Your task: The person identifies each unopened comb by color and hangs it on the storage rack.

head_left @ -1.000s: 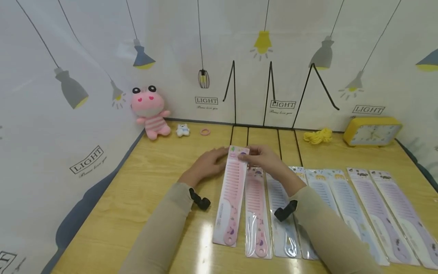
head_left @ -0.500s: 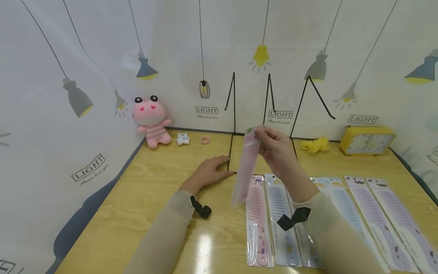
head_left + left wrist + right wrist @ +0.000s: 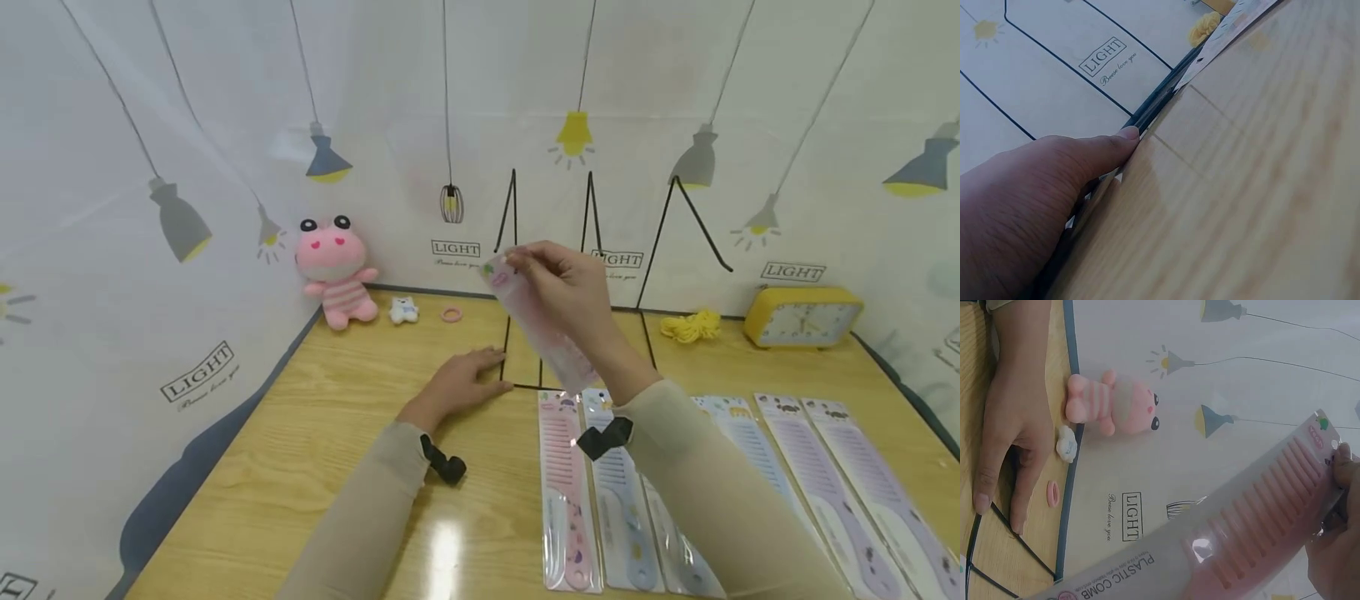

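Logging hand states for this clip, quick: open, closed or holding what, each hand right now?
Left hand: open, fingertips at the black wire rack.
Right hand: closed, holding a raised packaged pink comb.

- The packaged pink comb (image 3: 536,321), a second ago low over the bench (image 3: 360,408), is now held up well above it.
- Its lower end has swung from the near edge toward the right edge; its top leans toward the far left corner.
- The right grip (image 3: 573,287) has risen with it.
- The left grip (image 3: 467,383), then beside the comb's top, is now apart from it.
- The black rack's near left corner (image 3: 504,383), then covered, shows.
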`<state>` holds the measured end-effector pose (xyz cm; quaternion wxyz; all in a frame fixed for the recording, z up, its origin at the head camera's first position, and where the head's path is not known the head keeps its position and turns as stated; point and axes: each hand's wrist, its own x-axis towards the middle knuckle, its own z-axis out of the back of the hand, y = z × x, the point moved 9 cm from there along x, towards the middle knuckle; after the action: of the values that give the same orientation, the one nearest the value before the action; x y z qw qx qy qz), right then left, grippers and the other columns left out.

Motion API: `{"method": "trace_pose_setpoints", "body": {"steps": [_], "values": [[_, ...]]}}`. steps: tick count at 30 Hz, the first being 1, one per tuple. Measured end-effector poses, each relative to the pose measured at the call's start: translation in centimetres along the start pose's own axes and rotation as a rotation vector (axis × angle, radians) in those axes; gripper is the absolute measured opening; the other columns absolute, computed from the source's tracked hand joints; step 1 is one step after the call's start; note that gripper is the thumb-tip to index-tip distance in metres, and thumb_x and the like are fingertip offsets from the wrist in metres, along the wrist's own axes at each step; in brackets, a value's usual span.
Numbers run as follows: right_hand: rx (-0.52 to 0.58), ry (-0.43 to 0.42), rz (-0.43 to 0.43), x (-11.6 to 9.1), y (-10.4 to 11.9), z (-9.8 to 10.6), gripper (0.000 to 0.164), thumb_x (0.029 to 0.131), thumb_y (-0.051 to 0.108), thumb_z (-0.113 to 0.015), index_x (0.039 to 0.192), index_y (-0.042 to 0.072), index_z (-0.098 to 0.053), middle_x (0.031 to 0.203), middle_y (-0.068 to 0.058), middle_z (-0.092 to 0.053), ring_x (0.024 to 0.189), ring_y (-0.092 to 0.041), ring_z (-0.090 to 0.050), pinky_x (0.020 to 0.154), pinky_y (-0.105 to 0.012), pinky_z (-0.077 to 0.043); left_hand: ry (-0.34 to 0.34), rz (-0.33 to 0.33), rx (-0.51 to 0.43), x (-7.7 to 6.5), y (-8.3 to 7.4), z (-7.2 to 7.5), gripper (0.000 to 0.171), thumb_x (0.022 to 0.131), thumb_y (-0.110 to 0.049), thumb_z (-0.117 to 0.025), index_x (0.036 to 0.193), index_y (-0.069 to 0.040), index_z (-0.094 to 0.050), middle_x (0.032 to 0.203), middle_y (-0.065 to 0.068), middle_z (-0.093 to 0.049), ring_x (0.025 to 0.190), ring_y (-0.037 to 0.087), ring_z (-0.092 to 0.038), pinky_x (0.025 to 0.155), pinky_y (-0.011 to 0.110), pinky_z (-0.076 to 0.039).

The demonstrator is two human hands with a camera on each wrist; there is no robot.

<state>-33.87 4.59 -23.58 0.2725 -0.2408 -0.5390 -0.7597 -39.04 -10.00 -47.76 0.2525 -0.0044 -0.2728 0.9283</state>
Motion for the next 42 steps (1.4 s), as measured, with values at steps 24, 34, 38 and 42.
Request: {"method": "trace_pose_setpoints", "body": {"steps": [24, 34, 38, 42], "values": [[-0.104, -0.089, -0.014, 3.0, -3.6, -1.8, 0.025, 0.099, 0.028, -0.066, 0.104, 0.007, -0.077, 0.098, -0.004, -0.077, 0.073, -0.012, -0.068, 0.061, -0.018, -0.054, 0.021, 0.018, -0.023, -0.5, 0.4, -0.5, 0.066, 0.096, -0.057, -0.059, 0.151, -0.023, -0.048, 0.158, -0.003, -0.039, 0.148, 0.019, -0.031, 0.122, 0.043, -0.024], [-0.119, -0.176, -0.124, 7.6, -7.7, -2.2, 0.028, 0.100, 0.033, -0.063, 0.107, 0.009, -0.077, 0.095, -0.004, -0.075, 0.066, -0.012, -0.054, 0.056, -0.021, -0.043, 0.012, 0.022, -0.003, -0.2, 0.5, -0.2, 0.065, 0.096, -0.057, -0.059, 0.150, -0.021, -0.051, 0.157, -0.004, -0.041, 0.147, 0.019, -0.033, 0.121, 0.041, -0.026], [-0.117, -0.213, -0.188, 9.0, -9.2, -2.0, 0.031, 0.100, 0.036, -0.063, 0.108, 0.009, -0.077, 0.094, -0.005, -0.075, 0.068, -0.012, -0.053, 0.058, -0.021, -0.043, 0.014, 0.013, -0.005, 0.0, 0.2, -0.1, 0.064, 0.096, -0.056, -0.060, 0.149, -0.020, -0.051, 0.157, -0.003, -0.042, 0.147, 0.020, -0.034, 0.120, 0.042, -0.028], [-0.116, -0.225, -0.229, 9.7, -10.1, -1.7, 0.033, 0.100, 0.037, -0.063, 0.107, 0.008, -0.077, 0.093, -0.007, -0.074, 0.069, -0.013, -0.053, 0.058, -0.021, -0.044, 0.026, 0.016, -0.011, 0.2, 0.1, -0.2, 0.064, 0.096, -0.056, -0.060, 0.149, -0.020, -0.051, 0.157, -0.003, -0.042, 0.147, 0.019, -0.034, 0.120, 0.042, -0.028]]}}
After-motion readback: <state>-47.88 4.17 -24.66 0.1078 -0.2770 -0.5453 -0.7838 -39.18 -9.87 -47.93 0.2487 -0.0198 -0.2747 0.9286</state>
